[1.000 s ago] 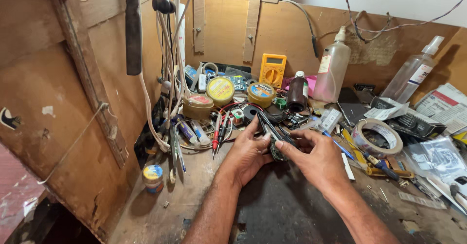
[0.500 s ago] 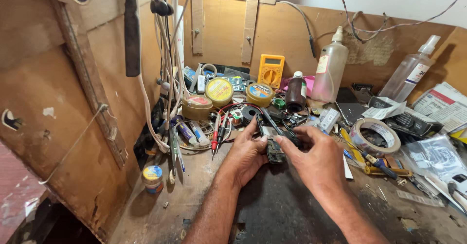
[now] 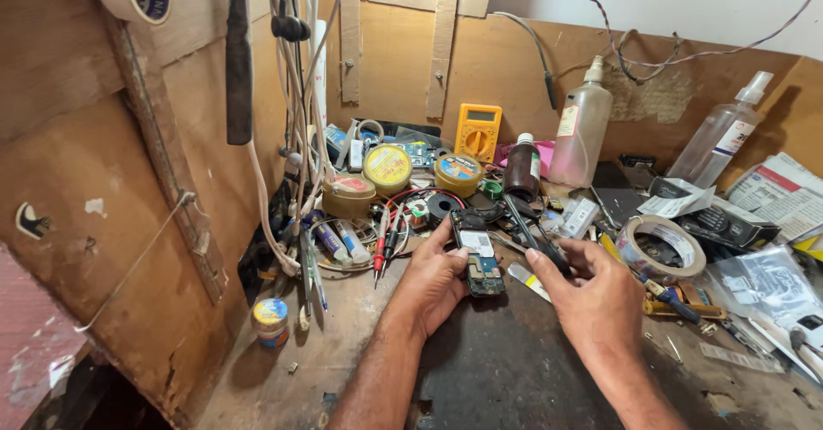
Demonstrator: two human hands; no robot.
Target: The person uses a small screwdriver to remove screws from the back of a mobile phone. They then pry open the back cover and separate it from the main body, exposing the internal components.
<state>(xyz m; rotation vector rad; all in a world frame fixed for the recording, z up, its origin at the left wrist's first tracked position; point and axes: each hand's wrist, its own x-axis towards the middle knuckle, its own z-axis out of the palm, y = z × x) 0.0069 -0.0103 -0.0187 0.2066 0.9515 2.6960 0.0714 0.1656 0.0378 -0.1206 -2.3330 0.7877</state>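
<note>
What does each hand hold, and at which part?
Left hand holds an opened phone by its left edge. Right hand grips a dark tool near its lower end.

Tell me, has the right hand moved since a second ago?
Yes. The right hand has slid rightward, away from the opened phone circuit board in the left hand, towards the clear tape roll.

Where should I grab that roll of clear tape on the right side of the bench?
Pinch the tape roll through its open centre and over its near rim, coming from above. It lies flat as a ring, and clutter crowds its sides, so the top is probably the freest way in.
</note>
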